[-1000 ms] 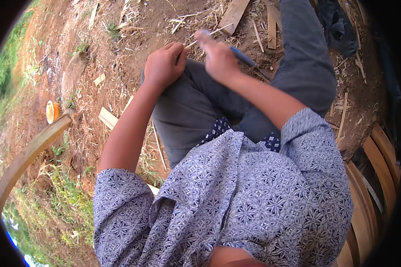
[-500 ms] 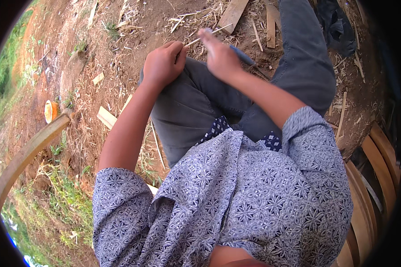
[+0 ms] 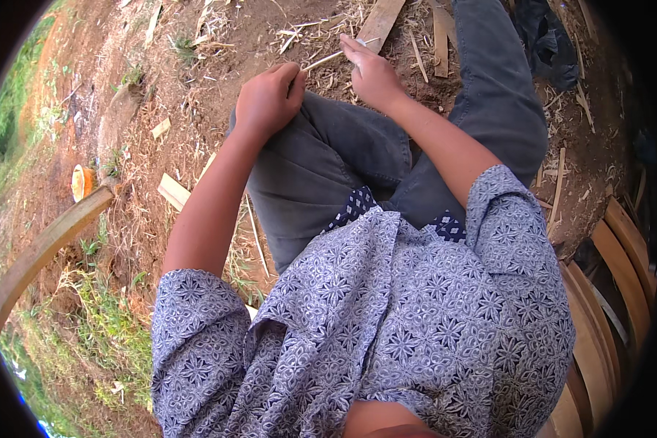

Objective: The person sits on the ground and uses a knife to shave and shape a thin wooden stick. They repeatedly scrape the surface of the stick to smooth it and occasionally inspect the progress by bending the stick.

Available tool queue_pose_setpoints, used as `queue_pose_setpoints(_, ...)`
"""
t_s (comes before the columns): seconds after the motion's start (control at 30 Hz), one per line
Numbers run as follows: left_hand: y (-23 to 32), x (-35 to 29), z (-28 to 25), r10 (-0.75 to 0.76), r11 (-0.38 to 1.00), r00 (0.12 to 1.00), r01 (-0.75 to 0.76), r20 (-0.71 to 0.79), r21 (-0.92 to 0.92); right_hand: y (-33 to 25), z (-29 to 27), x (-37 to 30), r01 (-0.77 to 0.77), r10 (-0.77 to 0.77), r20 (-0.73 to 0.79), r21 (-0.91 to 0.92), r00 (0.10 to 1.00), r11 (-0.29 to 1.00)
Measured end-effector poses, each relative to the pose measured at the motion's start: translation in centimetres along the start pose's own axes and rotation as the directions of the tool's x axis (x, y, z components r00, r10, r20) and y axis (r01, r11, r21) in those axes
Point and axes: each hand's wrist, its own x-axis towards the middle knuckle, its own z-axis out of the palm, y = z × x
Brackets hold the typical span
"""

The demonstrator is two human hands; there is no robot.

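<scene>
A thin pale wooden stick (image 3: 323, 61) slants up and to the right from my left hand (image 3: 270, 100), which is closed around its lower end above my left knee. My right hand (image 3: 377, 79) pinches the stick farther along, near its far end. Something small and whitish shows at the right fingertips; what it is I cannot make out. The stick's tip sticks out a little past those fingers.
Wood shavings and offcuts litter the brown soil, with a flat board (image 3: 381, 23) just beyond my right hand. Curved timber (image 3: 47, 252) stands at left near an orange container (image 3: 84, 182). More planks (image 3: 620, 270) lie at right, and a black plastic bag (image 3: 551, 47) lies beyond my right leg.
My right hand has slid outward along the stick, away from the left hand. A blue-handled tool on the ground beside it is now out of sight. The left hand has stayed in place.
</scene>
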Motion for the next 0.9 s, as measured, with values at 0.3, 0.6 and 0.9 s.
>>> queue_pose_setpoints(0.3, 0.0, 0.1, 0.0, 0.038, 0.999, 0.999, -0.038, 0.002, 0.006, 0.8, 1.6, 0.1, 0.125, -0.116, -0.067, 0.142, 0.991, 0.982)
queue_pose_setpoints(0.6, 0.3, 0.1, 0.0, -0.015, 1.0, 0.999, 0.016, 0.037, -0.027, 2.1, 0.3, 2.0, -0.114, 0.115, -0.151, 0.012, 0.982, 0.993)
queue_pose_setpoints(0.9, 0.0, -0.1, 0.2, -0.025, 0.999, 1.0, 0.025, 0.011, -0.023, -0.5, 2.4, -0.4, -0.117, 0.121, -0.091, 0.046, 0.989, 0.992)
